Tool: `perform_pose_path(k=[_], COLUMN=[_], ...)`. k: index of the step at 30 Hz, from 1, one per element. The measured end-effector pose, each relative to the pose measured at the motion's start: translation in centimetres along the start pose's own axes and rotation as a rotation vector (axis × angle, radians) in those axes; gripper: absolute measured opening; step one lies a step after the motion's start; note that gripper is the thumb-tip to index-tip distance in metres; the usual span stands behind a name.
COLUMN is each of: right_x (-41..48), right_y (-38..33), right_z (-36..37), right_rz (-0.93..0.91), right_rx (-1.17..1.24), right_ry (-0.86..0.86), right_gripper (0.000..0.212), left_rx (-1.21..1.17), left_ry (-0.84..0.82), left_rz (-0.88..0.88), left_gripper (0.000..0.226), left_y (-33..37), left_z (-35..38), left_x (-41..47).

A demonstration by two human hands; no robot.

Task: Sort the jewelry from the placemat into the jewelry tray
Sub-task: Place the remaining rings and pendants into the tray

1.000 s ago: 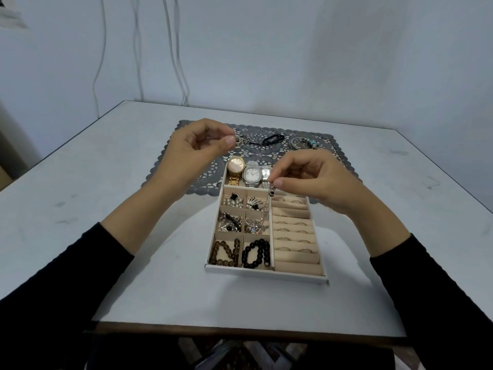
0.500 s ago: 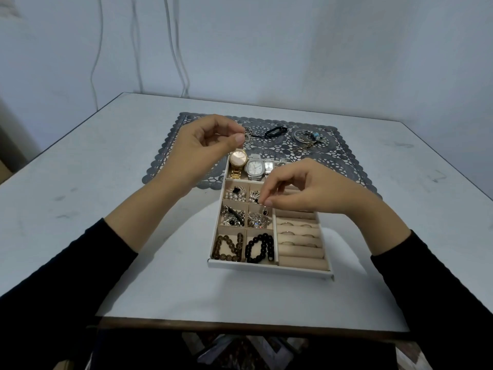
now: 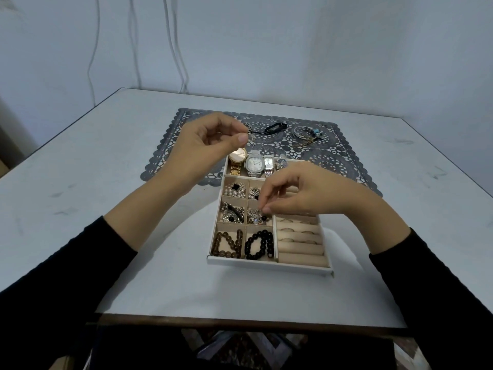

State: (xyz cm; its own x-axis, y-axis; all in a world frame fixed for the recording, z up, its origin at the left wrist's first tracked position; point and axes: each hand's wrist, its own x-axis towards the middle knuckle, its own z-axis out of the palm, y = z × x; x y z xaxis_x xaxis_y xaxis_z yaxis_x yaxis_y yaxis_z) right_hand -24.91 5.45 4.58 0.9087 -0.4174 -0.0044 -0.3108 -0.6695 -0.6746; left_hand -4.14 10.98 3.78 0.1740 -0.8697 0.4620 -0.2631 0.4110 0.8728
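The white jewelry tray (image 3: 266,266) lies on the table, its far end on the dark lace placemat (image 3: 336,158). My left hand (image 3: 208,148) is raised over the tray's far left corner and pinches a small silver earring (image 3: 250,137) between thumb and forefinger. My right hand (image 3: 306,190) reaches down into the tray. Its thumb and forefinger pinch a small earring with a dark bead (image 3: 264,217) right at the middle compartment of small silver pieces. A black band (image 3: 276,128) and silver bangles with blue beads (image 3: 306,133) lie on the placemat.
Several watches (image 3: 254,164) fill the tray's far row, two bead bracelets (image 3: 260,245) the near compartments, and ring rolls (image 3: 300,240) the right side. The table's front edge (image 3: 240,320) is near me. A wall with hanging cables stands behind the table.
My right hand has come down and toward me, carrying the dark-beaded earring from the watch row to the middle compartment. My left hand has stayed raised with its earring.
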Motion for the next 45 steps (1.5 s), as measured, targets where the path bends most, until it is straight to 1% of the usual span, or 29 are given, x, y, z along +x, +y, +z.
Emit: perform_pose_path(k=[6, 8, 10, 13, 16, 19, 21, 23, 25, 27, 29, 32, 35, 38, 42, 45], right_x=[0.6, 0.3, -0.2, -1.2, -2.2, -3.0, -3.5, -4.0, -4.4, -4.3, -4.0, -3.8, -3.8, -3.8, -3.8, -3.8], right_y=[0.1, 0.1, 0.2, 1.0, 2.5, 3.9, 4.4, 5.0, 5.9, 6.8, 7.7, 8.1, 8.1, 8.2, 8.2, 8.3], right_z=[0.9, 0.8, 0.5, 0.3, 0.3, 0.5, 0.6, 0.6, 0.5, 0.6, 0.8, 1.1, 1.1, 1.0, 1.1, 1.1], right_rz=[-0.019, -0.016, -0.003, 0.029, 0.114, 0.201, 0.277, 0.400, 0.478, 0.496, 0.494, 0.487, 0.484, 0.487, 0.488, 0.487], right_rx=[-0.133, -0.113, -0.045, 0.072, 0.184, 0.110, 0.070, -0.084, -0.230, -0.275, -0.307, -0.368, -0.388, -0.387, -0.393, -0.394], right_ry=[0.063, 0.077, 0.131, 0.321, 0.570, 0.832, 0.920, 0.901, 0.819, 0.735, 0.679, 0.631, 0.619, 0.612, 0.610, 0.609], right_gripper=[0.009, 0.011, 0.013, 0.015, 0.017, 0.020, 0.024, 0.032, 0.038, 0.040, 0.038, 0.033, 0.033, 0.033, 0.032, 0.032], left_rx=[0.004, 0.013, 0.018, 0.035, 0.064, 0.049, 0.043, 0.057, 0.073, 0.064, 0.057, 0.081, 0.111, 0.206, 0.378, 0.489], left_ry=[0.008, 0.005, -0.001, -0.012, -0.035, -0.052, -0.073, -0.094, -0.113, -0.125, -0.136, -0.160, -0.195, -0.253, -0.333, -0.369], left_rz=[-0.021, -0.024, -0.026, -0.027, -0.043, -0.063, -0.067, -0.063, -0.061, -0.070, -0.071, -0.049, -0.016, 0.051, 0.233, 0.336], left_gripper=[0.011, 0.011, 0.011, 0.011, 0.009, 0.011, 0.011, 0.008, 0.010, 0.014, 0.015, 0.014, 0.013, 0.013, 0.014, 0.014], left_y=[0.1, 0.2, 0.2, 0.2, 0.1, 0.1, 0.1, -0.1, -0.3, -0.4, -0.3, -0.3, -0.4, -0.5, -0.4, -0.3], left_z=[-0.1, 0.0, 0.0, 0.0, 0.0, 0.2, 0.4, 0.3, 0.2, 0.2, 0.1, -0.2, -0.7, -1.2, -1.7, -2.0], left_x=[-0.1, -0.3, -0.6, -1.1, -1.6, -2.2, -2.5, -2.8, -3.1, -3.4, -3.7, -4.2, -4.9, -5.6, -5.9, -5.7])
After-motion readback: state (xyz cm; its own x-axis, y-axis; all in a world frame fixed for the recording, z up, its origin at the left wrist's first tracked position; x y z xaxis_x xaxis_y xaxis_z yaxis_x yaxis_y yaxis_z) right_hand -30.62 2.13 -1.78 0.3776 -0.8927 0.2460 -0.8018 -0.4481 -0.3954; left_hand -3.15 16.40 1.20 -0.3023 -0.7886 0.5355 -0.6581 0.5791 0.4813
